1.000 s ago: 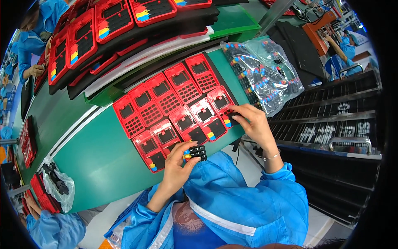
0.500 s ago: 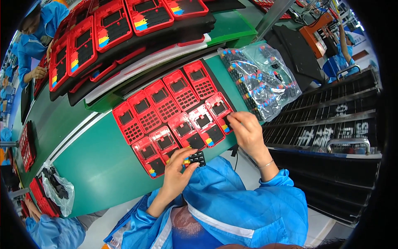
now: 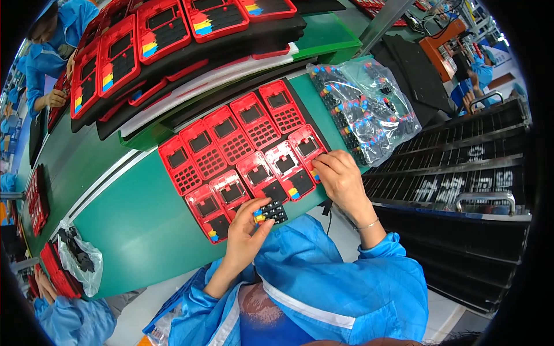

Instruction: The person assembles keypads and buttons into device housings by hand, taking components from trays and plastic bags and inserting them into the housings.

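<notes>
My left hand (image 3: 243, 232) pinches a black rubber keypad (image 3: 276, 213) with blue, yellow and red keys at one end, above the table's near edge. My right hand (image 3: 341, 180) is at the lower part of the rightmost red plastic housing (image 3: 306, 146) in the near row. Its thumb and fingers are closed together there, and whatever lies between them is hidden. Beside it, another housing (image 3: 284, 164) has a black keypad (image 3: 298, 183) in its lower half. The far row's housings (image 3: 251, 115) show rows of small key holes.
A clear bag of keypads (image 3: 369, 112) lies at the right. Stacked trays of red housings (image 3: 164, 29) stand beyond the work. A black rack with metal handles (image 3: 485, 202) is on the right. Co-workers sit at the left, one by a bag of black parts (image 3: 81, 259).
The keypad in my left hand has turned slightly and shows more of its face. My right hand stays at the same housing, its fingers shifted slightly left.
</notes>
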`<state>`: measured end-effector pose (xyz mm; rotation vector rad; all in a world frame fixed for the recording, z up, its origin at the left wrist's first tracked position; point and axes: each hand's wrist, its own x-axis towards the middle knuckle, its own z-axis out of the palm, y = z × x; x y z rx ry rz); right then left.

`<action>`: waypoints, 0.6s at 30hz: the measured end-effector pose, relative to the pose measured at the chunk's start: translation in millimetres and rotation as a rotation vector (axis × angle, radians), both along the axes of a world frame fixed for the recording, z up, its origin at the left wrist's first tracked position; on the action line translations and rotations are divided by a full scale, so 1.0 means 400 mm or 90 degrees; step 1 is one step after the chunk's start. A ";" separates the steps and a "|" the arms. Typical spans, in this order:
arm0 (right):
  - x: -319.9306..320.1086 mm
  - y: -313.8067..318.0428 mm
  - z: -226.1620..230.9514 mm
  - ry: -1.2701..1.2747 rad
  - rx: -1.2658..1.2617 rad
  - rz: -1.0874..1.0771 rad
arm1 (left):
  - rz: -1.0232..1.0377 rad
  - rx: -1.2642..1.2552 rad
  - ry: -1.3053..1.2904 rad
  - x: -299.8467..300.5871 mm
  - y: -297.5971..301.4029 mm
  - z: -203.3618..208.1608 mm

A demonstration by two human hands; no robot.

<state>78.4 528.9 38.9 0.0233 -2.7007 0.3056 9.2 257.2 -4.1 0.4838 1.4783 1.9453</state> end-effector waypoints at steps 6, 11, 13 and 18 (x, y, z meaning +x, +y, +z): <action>-0.009 -0.086 0.045 0.029 -0.227 0.064 | -0.016 0.032 -0.073 0.005 0.010 0.006; -0.018 -0.171 0.035 -0.098 -0.493 0.152 | -0.004 0.048 -0.039 0.012 0.013 0.006; -0.017 -0.165 0.034 -0.108 -0.495 0.142 | -0.022 -0.044 0.020 0.009 0.002 0.010; -0.016 -0.179 0.046 -0.119 -0.415 0.136 | -0.006 -0.119 0.152 -0.018 -0.017 0.015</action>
